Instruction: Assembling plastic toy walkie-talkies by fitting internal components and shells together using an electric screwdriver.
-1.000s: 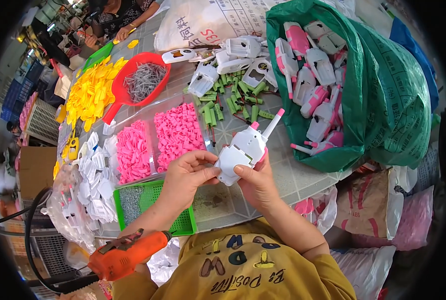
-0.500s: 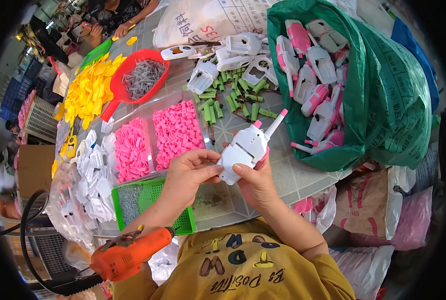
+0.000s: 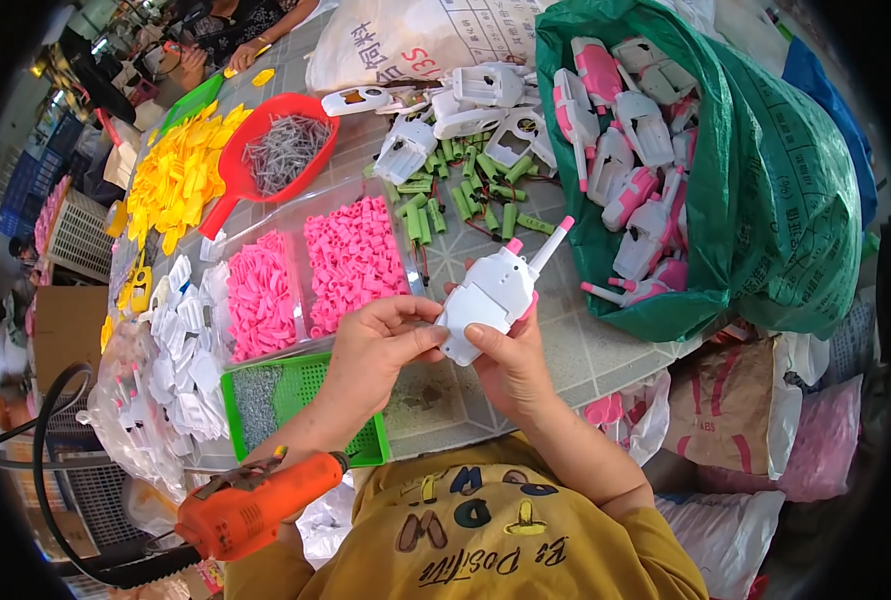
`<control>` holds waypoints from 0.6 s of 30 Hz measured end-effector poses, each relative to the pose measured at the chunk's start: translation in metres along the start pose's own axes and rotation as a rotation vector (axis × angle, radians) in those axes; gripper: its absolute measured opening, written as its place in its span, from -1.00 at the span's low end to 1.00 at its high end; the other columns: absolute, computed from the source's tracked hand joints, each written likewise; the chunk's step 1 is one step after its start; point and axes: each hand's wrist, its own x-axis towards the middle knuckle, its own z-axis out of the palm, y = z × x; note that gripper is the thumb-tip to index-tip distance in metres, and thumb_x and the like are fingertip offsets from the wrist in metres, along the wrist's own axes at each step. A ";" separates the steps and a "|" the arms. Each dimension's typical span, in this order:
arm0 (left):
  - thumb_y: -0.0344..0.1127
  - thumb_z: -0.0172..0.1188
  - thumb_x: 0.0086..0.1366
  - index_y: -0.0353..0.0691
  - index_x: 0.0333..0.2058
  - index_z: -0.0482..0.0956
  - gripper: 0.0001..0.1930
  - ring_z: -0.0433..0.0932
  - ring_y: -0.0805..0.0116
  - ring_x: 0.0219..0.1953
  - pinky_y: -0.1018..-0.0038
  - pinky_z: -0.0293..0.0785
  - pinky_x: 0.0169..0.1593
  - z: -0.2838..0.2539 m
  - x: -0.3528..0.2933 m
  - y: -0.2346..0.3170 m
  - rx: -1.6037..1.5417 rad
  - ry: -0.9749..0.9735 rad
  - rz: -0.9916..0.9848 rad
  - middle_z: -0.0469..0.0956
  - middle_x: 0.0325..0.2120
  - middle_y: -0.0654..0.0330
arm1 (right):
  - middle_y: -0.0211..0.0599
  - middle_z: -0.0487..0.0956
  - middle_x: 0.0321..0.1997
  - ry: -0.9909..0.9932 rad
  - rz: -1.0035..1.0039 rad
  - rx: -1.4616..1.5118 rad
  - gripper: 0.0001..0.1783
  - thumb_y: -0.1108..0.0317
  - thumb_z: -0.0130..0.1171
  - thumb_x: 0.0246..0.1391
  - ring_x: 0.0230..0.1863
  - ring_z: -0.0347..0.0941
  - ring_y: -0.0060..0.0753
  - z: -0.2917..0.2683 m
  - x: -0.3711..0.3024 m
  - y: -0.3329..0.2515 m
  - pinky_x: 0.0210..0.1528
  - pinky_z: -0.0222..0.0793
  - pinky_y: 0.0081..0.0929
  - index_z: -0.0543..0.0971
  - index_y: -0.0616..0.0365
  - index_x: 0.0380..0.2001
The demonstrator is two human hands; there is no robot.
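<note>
A white toy walkie-talkie [image 3: 496, 290] with a pink-tipped antenna and a pink knob is held between my hands above the near part of the table. My right hand [image 3: 511, 355] is closed round its lower right side, thumb on the white back. Pinched at its lower left edge are the thumb and fingers of my left hand [image 3: 391, 345]. A panel on the back lies nearly flush with the shell. Beyond the toy are green battery packs [image 3: 466, 190] with wires and several white shells [image 3: 406, 150]. An orange electric screwdriver [image 3: 256, 510] hangs by my left forearm.
Left of my hands stand trays of pink parts [image 3: 356, 255] and a green basket [image 3: 306, 410] with small screws. Farther left lie a red scoop [image 3: 231, 180] of metal pieces, yellow parts [image 3: 181, 170] and white parts [image 3: 186, 360]. A green sack [image 3: 766, 200] holds pink-and-white shells. Another person's hand [image 3: 246, 55] is at far left.
The dark gap across the toy's back has closed as the panel moved up against the shell. Both hands keep their hold in nearly the same place.
</note>
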 end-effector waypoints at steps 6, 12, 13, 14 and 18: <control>-0.48 0.37 0.28 -0.32 -0.16 0.70 -0.84 0.68 0.41 -0.29 0.52 0.60 -0.20 0.009 -0.006 -0.004 0.323 0.065 0.234 0.71 -0.28 0.19 | -0.27 0.37 0.37 0.021 -0.006 -0.010 -0.10 0.57 0.36 -0.01 0.36 0.39 -0.09 -0.002 -0.001 0.004 0.34 0.40 -0.07 0.20 -0.02 0.37; -0.51 0.43 0.14 -0.29 -0.26 0.73 -0.84 0.68 0.24 -0.29 0.44 0.58 -0.21 0.012 -0.007 0.004 1.111 0.112 0.853 0.69 -0.34 0.09 | -0.21 0.39 0.35 0.043 -0.033 0.019 -0.20 0.51 0.27 0.09 0.31 0.45 0.00 -0.005 0.003 0.002 0.30 0.45 -0.03 0.20 0.01 0.37; -0.51 0.43 0.14 -0.29 -0.26 0.73 -0.84 0.68 0.24 -0.29 0.44 0.58 -0.21 0.009 -0.008 0.005 1.111 0.112 0.850 0.69 -0.34 0.09 | -0.19 0.39 0.36 0.040 -0.012 0.032 -0.21 0.49 0.26 0.11 0.31 0.45 0.03 -0.005 0.003 -0.002 0.30 0.46 0.01 0.20 0.03 0.38; -0.51 0.43 0.14 -0.29 -0.27 0.73 -0.84 0.67 0.27 -0.29 0.42 0.58 -0.19 0.005 -0.010 0.007 0.971 0.068 0.758 0.69 -0.34 0.11 | -0.17 0.40 0.36 0.038 0.009 0.045 -0.23 0.47 0.25 0.12 0.30 0.45 0.06 -0.006 0.003 -0.005 0.30 0.48 0.04 0.19 0.04 0.38; -0.24 0.41 0.24 -0.33 -0.26 0.73 -0.75 0.63 0.27 -0.21 0.39 0.54 -0.07 -0.038 -0.030 0.029 0.243 -0.233 0.294 0.67 -0.26 0.06 | -0.16 0.42 0.34 0.095 0.030 0.040 -0.26 0.43 0.27 0.15 0.30 0.45 0.03 -0.014 0.001 -0.015 0.31 0.46 0.04 0.22 0.04 0.37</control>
